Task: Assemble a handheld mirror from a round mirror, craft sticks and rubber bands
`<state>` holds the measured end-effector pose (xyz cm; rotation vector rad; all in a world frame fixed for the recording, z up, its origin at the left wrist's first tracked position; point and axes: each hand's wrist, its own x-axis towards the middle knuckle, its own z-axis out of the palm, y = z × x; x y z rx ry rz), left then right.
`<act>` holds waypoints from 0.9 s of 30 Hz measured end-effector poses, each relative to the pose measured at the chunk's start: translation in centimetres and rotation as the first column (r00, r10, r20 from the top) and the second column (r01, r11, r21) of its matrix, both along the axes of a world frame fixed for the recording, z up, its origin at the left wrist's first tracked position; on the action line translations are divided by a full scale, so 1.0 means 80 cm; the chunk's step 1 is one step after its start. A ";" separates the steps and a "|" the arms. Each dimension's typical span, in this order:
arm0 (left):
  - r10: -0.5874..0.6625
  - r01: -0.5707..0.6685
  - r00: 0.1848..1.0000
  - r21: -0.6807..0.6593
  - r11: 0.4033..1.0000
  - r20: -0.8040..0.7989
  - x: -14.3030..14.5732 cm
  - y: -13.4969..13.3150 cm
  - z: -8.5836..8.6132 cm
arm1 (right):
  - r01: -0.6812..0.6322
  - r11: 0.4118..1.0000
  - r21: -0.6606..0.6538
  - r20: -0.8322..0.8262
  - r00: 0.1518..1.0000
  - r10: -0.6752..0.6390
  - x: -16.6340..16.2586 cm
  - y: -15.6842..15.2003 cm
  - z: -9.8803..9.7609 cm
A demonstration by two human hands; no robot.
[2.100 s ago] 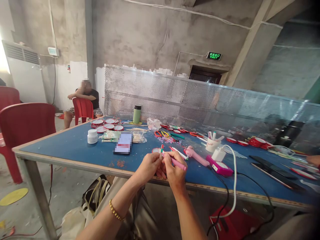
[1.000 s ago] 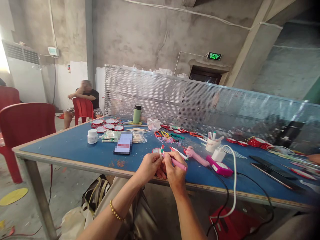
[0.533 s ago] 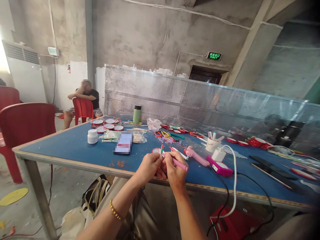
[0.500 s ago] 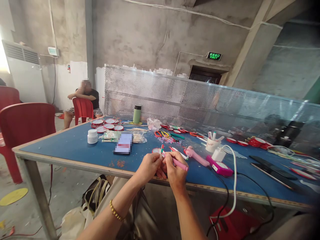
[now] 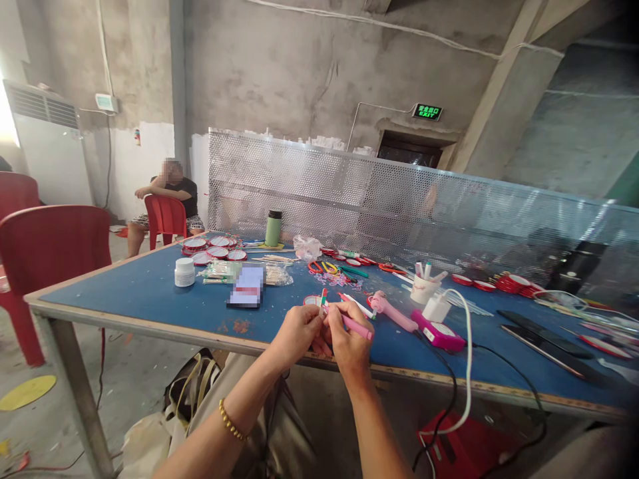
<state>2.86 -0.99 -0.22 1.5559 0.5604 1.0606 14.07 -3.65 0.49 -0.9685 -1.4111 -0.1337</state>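
My left hand [image 5: 298,332] is closed, pinching a small stick [image 5: 324,296] with a red, white and green end that stands up from the fingertips. Close beside it, my right hand [image 5: 351,342] grips a pink marker [image 5: 357,326] like a pen, its tip end at the stick. Fingers hide the marker's tip and the stick's lower part. Just behind the hands lies a round white disc with a red rim [image 5: 312,301]. A red-and-white marker [image 5: 358,304] rests to the right of it, beside a pink glue gun [image 5: 394,313].
A phone [image 5: 246,286], a white jar [image 5: 184,273] and bagged sticks [image 5: 277,274] lie left on the blue table [image 5: 144,313]. Scissors [image 5: 329,268], a pen cup [image 5: 423,289] and a magenta box with cables [image 5: 439,331] are at right. A person [image 5: 187,191] sits beyond.
My right hand and the pink marker have shifted slightly left. The left hand keeps its pinch on the stick, almost still.
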 end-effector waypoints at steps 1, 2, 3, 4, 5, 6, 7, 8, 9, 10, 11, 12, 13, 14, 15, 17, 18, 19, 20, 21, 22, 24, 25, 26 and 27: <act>-0.003 0.003 1.000 -0.001 1.000 0.003 0.000 0.000 0.000 | 0.001 1.000 -0.001 0.004 1.000 -0.001 0.000 0.000 0.000; -0.004 0.004 1.000 -0.002 1.000 0.005 0.000 0.000 0.000 | 0.001 1.000 -0.003 0.008 1.000 -0.001 0.000 0.000 0.000; -0.004 0.004 1.000 -0.004 1.000 0.007 0.000 -0.001 0.001 | 0.002 1.000 -0.006 0.011 1.000 -0.002 0.001 0.000 0.000; -0.004 0.004 1.000 -0.006 1.000 0.009 0.000 -0.001 0.001 | 0.000 1.000 -0.010 0.013 1.000 0.000 0.001 0.000 0.001; -0.002 0.002 1.000 -0.009 1.000 0.011 -0.001 -0.001 0.002 | -0.001 1.000 -0.014 0.010 1.000 0.001 0.001 -0.001 0.001; 0.000 0.000 1.000 -0.012 1.000 0.013 -0.001 -0.002 0.002 | -0.002 1.000 -0.019 0.004 1.000 0.002 0.001 -0.001 0.001; 0.000 0.001 1.000 -0.015 1.000 0.014 0.000 -0.002 0.002 | -0.004 1.000 -0.023 -0.003 1.000 0.004 0.001 -0.001 0.001; -0.003 0.004 1.000 -0.018 1.000 0.013 0.000 -0.002 0.002 | -0.004 1.000 -0.027 -0.011 1.000 0.004 0.001 -0.001 0.000; -0.007 0.007 1.000 -0.023 1.000 0.013 0.000 -0.002 0.003 | -0.005 1.000 -0.030 -0.022 1.000 0.005 0.001 -0.001 0.000; -0.011 0.012 1.000 -0.027 1.000 0.011 0.000 -0.002 0.002 | -0.008 0.999 -0.033 -0.033 0.999 0.006 0.001 -0.001 0.000; -0.014 0.014 1.000 -0.028 0.999 0.009 0.000 -0.001 0.002 | -0.011 0.999 -0.035 -0.041 0.999 0.010 0.001 -0.001 -0.001; -0.014 0.014 1.000 -0.029 0.999 0.007 0.000 -0.001 0.002 | -0.015 0.999 -0.036 -0.045 0.999 0.013 0.001 -0.001 -0.001; -0.012 0.012 1.000 -0.027 1.000 0.007 0.000 -0.001 0.002 | -0.017 0.999 -0.034 -0.045 0.999 0.015 0.001 -0.001 -0.001; -0.008 0.008 1.000 -0.024 1.000 0.009 0.000 -0.001 0.002 | -0.018 0.999 -0.031 -0.042 0.999 0.016 0.001 -0.001 -0.002; -0.006 0.006 1.000 -0.020 1.000 0.010 0.000 -0.001 0.002 | -0.017 0.999 -0.028 -0.035 0.999 0.016 0.001 -0.001 -0.002; 0.001 0.000 1.000 -0.014 1.000 0.011 -0.001 -0.001 0.002 | -0.012 1.000 -0.024 -0.021 1.000 0.012 0.001 -0.001 -0.001; 0.003 -0.003 1.000 -0.012 1.000 0.012 0.000 -0.001 0.002 | -0.010 1.000 -0.024 -0.016 1.000 0.009 0.001 -0.001 -0.001; 0.004 -0.004 1.000 -0.010 1.000 0.014 0.000 -0.001 0.002 | -0.007 1.000 -0.026 -0.011 1.000 0.007 0.000 -0.001 -0.001; 0.004 -0.004 1.000 -0.010 1.000 0.015 0.000 -0.001 0.002 | -0.004 1.000 -0.028 -0.007 1.000 0.004 0.000 -0.001 0.000; 0.002 -0.002 1.000 -0.011 1.000 0.017 0.000 -0.001 0.002 | 0.000 1.000 -0.028 -0.001 1.000 0.000 0.000 -0.001 0.000; -0.001 0.002 1.000 -0.013 1.000 0.020 0.000 -0.001 0.001 | 0.003 1.000 -0.026 0.005 1.000 -0.003 0.000 -0.001 0.000; -0.006 0.006 1.000 -0.015 1.000 0.020 0.000 -0.001 0.001 | 0.007 1.000 -0.022 0.010 1.000 -0.007 0.001 -0.001 0.000; -0.006 0.006 1.000 -0.015 1.000 0.020 0.000 -0.001 0.001 | 0.006 1.000 -0.022 0.008 1.000 -0.006 0.001 -0.001 0.000; -0.003 0.003 1.000 -0.013 1.000 0.018 0.000 -0.001 0.001 | 0.005 1.000 -0.025 0.005 1.000 -0.005 0.001 -0.001 -0.001; 0.002 -0.001 1.000 -0.010 1.000 0.016 -0.001 -0.001 0.001 | 0.002 1.000 -0.029 0.001 1.000 -0.002 0.001 0.000 -0.001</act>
